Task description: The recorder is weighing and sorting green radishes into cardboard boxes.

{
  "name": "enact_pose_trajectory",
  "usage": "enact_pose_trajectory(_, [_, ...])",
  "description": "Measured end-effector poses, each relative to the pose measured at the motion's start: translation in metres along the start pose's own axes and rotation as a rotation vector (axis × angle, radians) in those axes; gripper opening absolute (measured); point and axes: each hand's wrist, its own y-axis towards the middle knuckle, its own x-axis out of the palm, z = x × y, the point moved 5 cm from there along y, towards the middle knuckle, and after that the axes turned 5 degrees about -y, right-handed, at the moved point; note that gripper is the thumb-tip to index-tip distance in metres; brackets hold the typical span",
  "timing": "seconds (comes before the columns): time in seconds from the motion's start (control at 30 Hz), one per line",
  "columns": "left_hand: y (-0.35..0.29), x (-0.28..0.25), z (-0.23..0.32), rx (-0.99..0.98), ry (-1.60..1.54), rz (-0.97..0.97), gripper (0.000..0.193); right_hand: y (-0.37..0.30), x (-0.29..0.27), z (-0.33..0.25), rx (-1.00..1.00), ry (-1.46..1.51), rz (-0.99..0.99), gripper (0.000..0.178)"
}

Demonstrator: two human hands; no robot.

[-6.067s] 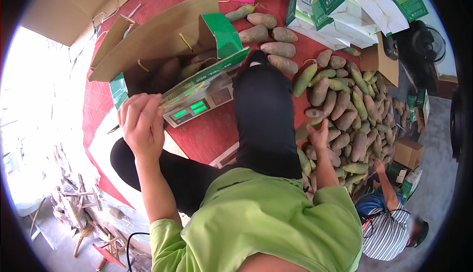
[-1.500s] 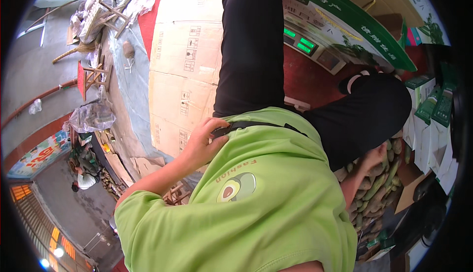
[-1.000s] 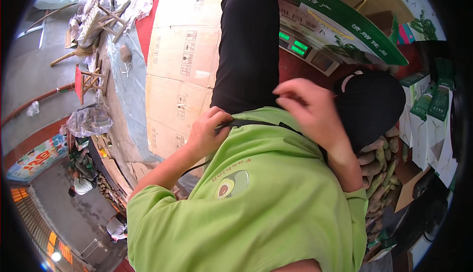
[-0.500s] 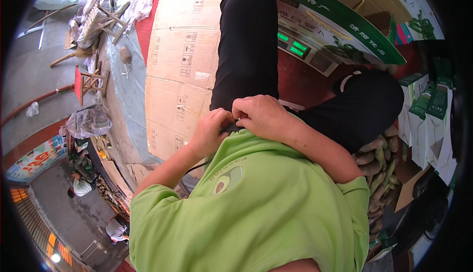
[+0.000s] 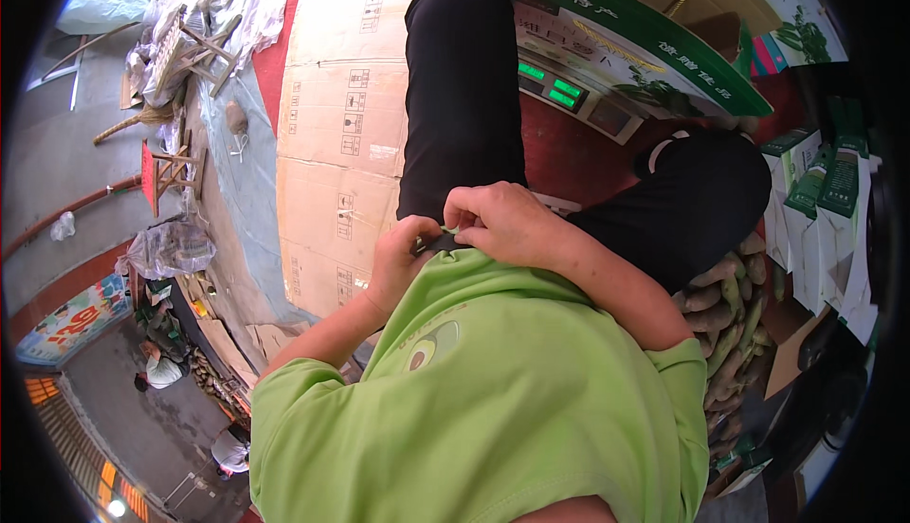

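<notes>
At my waist, both hands meet over the hem of my light green T-shirt. My left hand has thumb and fingers curled together beside a small dark piece, perhaps a waistband or strap. Just to its right, my right hand is closed in a pinch at the same spot. Its fingertips touch the edge of the shirt; what lies between them is too small to make out. My legs in black trousers stretch out beyond the hands.
A flattened cardboard sheet lies left of my leg. Ahead stand a digital scale with green displays and a green-and-white carton. Long radishes are heaped at the right beside white-and-green boxes. Wooden stools stand far left.
My left hand has shifted slightly, and more of the dark piece shows between the hands. My right hand keeps its place. The whole view has tilted a little.
</notes>
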Motion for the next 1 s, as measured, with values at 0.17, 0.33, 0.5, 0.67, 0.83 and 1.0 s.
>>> enact_pose_trajectory(0.17, [-0.001, 0.002, 0.002, -0.039, -0.145, 0.034, 0.037, 0.004, 0.0, 0.004, 0.007, 0.062, 0.007, 0.014])
enact_pose_trajectory(0.33, [0.006, 0.006, 0.012, -0.085, -0.324, -0.019, 0.05, 0.007, 0.001, 0.008, 0.026, 0.178, -0.015, 0.015])
enact_pose_trajectory(0.5, [0.018, 0.008, 0.013, -0.094, -0.265, -0.313, 0.061, 0.007, -0.001, 0.01, 0.025, 0.146, 0.039, 0.014])
enact_pose_trajectory(0.67, [0.033, -0.004, 0.023, -0.173, -0.101, -0.513, 0.069, 0.003, 0.001, 0.002, -0.182, 0.085, 0.063, 0.013])
enact_pose_trajectory(0.83, [0.036, -0.018, 0.029, -0.145, -0.191, -0.599, 0.07, 0.0, 0.006, 0.006, -0.224, -0.217, -0.041, 0.011])
enact_pose_trajectory(1.0, [0.034, -0.036, 0.017, -0.261, -0.068, -0.458, 0.05, -0.003, 0.004, 0.006, -0.276, -0.2, -0.001, 0.009])
